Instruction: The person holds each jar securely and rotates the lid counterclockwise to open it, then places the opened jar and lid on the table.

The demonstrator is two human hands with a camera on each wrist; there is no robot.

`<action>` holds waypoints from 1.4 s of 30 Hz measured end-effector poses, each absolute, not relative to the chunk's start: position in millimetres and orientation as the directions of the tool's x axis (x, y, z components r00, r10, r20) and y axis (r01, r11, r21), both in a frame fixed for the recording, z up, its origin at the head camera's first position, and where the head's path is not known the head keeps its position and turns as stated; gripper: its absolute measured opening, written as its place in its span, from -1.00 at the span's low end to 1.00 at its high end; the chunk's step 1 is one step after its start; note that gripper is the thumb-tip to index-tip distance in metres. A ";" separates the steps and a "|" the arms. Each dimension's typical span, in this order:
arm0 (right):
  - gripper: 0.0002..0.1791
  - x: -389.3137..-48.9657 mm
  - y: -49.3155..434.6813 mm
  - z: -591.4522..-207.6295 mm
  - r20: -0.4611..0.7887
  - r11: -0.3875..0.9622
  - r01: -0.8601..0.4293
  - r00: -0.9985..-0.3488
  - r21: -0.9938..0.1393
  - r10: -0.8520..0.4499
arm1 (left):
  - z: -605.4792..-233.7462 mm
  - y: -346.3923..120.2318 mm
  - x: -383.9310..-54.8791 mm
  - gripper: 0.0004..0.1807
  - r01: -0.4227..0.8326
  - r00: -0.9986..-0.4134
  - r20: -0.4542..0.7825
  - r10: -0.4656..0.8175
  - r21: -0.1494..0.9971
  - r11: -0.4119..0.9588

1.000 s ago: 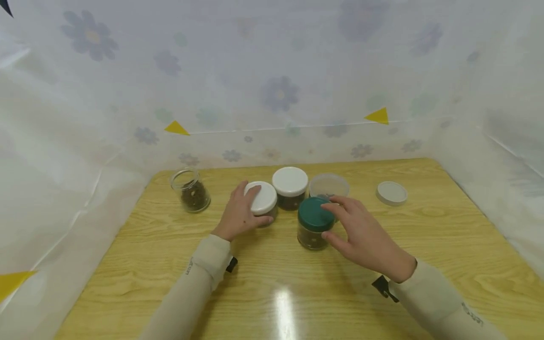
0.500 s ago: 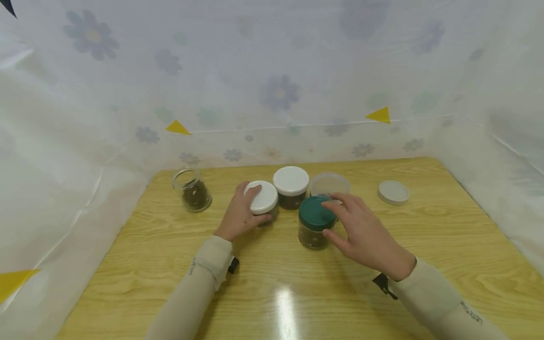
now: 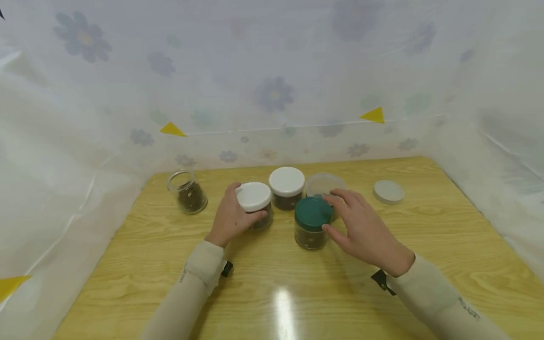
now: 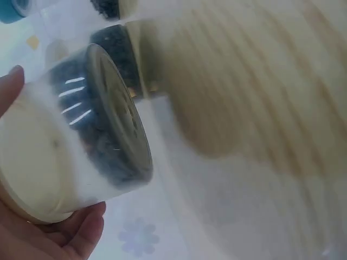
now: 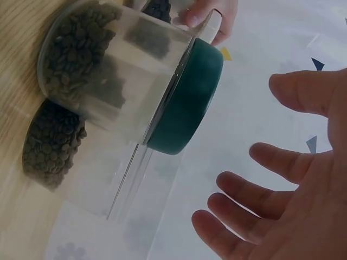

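In the head view my left hand [image 3: 231, 217] holds a small clear jar with a white lid [image 3: 253, 197], its thumb at the near side and its fingers at the far side. The left wrist view shows dark pellets inside this jar [image 4: 81, 108] and part of its underside. My right hand [image 3: 365, 231] is beside a clear jar with a green lid [image 3: 313, 213], also part-filled with dark pellets. In the right wrist view the fingers [image 5: 260, 197] are spread, apart from the green lid [image 5: 187, 97].
Behind stand another white-lidded jar [image 3: 286, 182] and a jar with a translucent top [image 3: 325, 182], partly hidden by the right hand. A lidless glass jar [image 3: 188, 192] of dark pellets stands at the left. A loose pale lid [image 3: 388, 191] lies at the right on the wooden table [image 3: 238, 302].
My left hand has shifted slightly left with the white-lidded jar, away from the others. The right hand stays beside the green lid. The head view has turned slightly.
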State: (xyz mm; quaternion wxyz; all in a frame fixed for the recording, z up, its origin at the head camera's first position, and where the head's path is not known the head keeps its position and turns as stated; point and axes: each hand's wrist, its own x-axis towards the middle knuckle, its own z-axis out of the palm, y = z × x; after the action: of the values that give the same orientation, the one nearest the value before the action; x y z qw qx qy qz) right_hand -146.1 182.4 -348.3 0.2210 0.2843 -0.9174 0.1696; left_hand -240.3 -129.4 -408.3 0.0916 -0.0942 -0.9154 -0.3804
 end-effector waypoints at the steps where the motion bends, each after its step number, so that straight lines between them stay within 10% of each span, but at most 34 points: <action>1: -0.31 -146.6 181.8 -348.0 0.503 0.775 -0.600 -0.741 -0.198 -0.444 | -406.7 -130.2 -238.2 0.17 0.247 -0.962 0.256 0.093 0.675 0.695; 15: -0.33 -150.9 168.5 -341.9 0.458 0.680 -0.627 -0.766 -0.380 -0.450 | -358.3 -119.3 -192.3 0.16 0.468 -0.868 0.468 0.168 0.656 0.592; 26: -0.33 -155.7 155.7 -333.7 0.454 0.532 -0.677 -0.736 -0.510 -0.502 | -340.3 -85.1 -166.8 0.14 0.696 -0.689 0.583 0.432 0.365 0.618; 42: 0.01 -157.5 139.2 -326.5 0.358 0.481 -0.673 -0.722 -0.562 -0.592 | -345.3 -63.9 -147.4 0.02 0.682 -0.582 0.656 0.481 0.071 0.728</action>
State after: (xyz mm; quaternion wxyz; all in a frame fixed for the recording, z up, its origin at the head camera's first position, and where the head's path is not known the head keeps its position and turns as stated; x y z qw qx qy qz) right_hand -157.5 139.2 -326.5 0.0573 0.3683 -0.8587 0.3518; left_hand -147.4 -63.9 -345.3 0.3143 -0.3323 -0.8747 -0.1602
